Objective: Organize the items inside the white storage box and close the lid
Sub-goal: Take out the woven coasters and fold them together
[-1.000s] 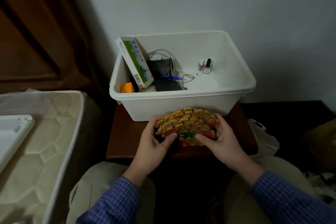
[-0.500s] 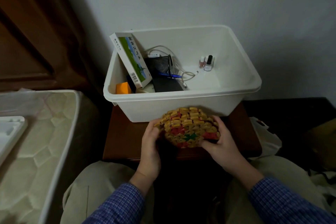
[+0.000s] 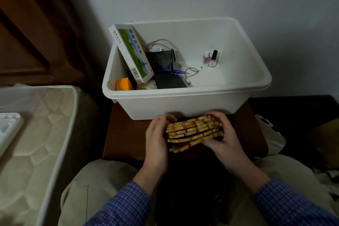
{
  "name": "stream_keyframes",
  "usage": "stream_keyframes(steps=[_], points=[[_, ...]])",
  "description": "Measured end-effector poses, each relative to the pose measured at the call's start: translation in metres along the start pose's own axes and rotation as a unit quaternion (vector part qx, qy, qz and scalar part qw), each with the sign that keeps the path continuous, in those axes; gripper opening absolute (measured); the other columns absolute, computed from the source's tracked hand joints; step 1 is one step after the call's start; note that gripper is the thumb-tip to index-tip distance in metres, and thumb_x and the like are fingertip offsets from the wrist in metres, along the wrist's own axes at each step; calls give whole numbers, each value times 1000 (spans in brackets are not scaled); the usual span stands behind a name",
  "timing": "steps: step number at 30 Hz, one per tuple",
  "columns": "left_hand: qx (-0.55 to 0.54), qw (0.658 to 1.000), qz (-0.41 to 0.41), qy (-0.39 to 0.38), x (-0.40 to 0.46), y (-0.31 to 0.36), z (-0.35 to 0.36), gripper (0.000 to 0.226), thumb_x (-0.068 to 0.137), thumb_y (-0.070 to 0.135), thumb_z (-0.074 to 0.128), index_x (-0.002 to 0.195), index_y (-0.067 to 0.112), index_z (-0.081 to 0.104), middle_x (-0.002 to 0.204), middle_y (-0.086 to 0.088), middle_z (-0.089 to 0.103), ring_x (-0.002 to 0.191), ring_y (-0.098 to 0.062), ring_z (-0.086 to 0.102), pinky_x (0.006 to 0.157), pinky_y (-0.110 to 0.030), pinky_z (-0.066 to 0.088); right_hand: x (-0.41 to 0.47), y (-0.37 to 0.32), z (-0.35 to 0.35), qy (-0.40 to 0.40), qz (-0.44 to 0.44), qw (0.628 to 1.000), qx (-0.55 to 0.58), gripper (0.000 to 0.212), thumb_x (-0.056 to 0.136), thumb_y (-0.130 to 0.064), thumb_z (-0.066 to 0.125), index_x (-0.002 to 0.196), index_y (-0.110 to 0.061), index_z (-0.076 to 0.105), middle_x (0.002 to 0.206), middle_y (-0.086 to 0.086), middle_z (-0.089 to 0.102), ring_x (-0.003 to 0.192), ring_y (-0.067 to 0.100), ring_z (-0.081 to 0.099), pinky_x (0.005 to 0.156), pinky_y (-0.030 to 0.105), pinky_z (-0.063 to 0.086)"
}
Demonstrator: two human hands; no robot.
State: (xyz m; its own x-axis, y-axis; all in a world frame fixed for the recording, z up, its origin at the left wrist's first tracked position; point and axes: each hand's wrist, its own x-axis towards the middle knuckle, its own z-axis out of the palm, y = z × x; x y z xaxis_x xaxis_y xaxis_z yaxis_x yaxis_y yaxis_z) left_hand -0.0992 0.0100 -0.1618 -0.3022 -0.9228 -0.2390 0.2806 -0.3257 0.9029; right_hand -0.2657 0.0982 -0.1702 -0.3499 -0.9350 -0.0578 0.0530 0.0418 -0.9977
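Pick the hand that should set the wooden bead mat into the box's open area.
Right. The right hand grips the bead mat on the side nearer the white box's bare floor by the nail polish bottles; the left hand faces the cluttered side.

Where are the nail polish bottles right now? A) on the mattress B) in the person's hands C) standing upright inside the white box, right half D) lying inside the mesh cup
C: the nail polish bottles stand upright on the floor of the white box, apart from the mesh cup.

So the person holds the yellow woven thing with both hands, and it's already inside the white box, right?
Not quite. Both hands, left hand and right hand, do hold the yellow woven thing, but the head view shows it outside the white box, in front of it.
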Motion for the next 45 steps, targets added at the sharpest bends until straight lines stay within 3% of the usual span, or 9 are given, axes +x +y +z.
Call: stream_keyframes(steps=[4,7,12,20,26,33,38,42,45], points=[[-10,1000,1,7,4,1,0,36,95,31,53,108,0,65,102,-4,74,100,-16,70,77,-28,58,4,2,2,24,4,1000,5,55,71,-7,72,120,-28,59,109,-12,70,106,8,67,81,19,55],[-10,999,-30,19,-1,3,6,50,97,42,50,118,-1,64,123,-21,66,118,-33,62,98,-48,52,5,2,5,35,5,999,5,56,65,-22,74,116,-39,61,110,-14,69,107,6,66,81,18,55],[15,1000,18,-2,1,-2,5,32,103,17,42,107,-7,63,96,-1,74,92,-10,70,73,-18,55,3,-1,10,31,-14,999,3,53,66,-23,73,113,-45,64,115,-5,70,111,13,66,85,22,55],[16,1000,25,8,8,-2,4,31,106,25,39,106,11,67,95,8,75,95,-6,69,73,-16,54,3,1,9,44,-42,998,-21,59,76,-6,74,123,-38,59,118,-8,69,113,10,66,91,23,56],[-65,997,-39,9,5,-10,4,43,101,38,47,124,6,64,127,-18,65,123,-32,60,102,-46,47,5,8,9,36,-6,999,-25,68,74,-1,77,126,-36,50,117,-12,69,112,6,65,85,14,53],[46,998,38,22,7,-14,-4,37,109,20,33,110,18,71,110,0,72,110,-15,65,84,-19,53,3,0,3,5,-26,999,-43,57,81,11,71,122,-26,54,114,-9,69,111,9,66,85,17,54],[183,972,145,4,-1,-8,2,30,109,11,34,107,15,64,106,4,68,103,-8,63,84,-16,50,6,2,1,-4,-25,999,-48,67,80,10,74,133,-23,47,122,-8,63,117,7,62,92,20,53],[143,982,124,22,1,-7,6,34,108,9,31,104,-4,62,100,-7,68,94,-9,64,78,-14,49,5,6,2,12,-48,998,-35,70,75,0,69,137,-21,44,126,-10,55,117,4,57,89,16,51],[87,993,74,18,5,-7,6,34,107,8,31,103,-10,60,91,1,70,88,-7,66,74,-14,51,7,8,2,25,-41,999,-3,66,75,-3,68,133,-28,49,122,-13,60,114,6,60,87,17,52]])
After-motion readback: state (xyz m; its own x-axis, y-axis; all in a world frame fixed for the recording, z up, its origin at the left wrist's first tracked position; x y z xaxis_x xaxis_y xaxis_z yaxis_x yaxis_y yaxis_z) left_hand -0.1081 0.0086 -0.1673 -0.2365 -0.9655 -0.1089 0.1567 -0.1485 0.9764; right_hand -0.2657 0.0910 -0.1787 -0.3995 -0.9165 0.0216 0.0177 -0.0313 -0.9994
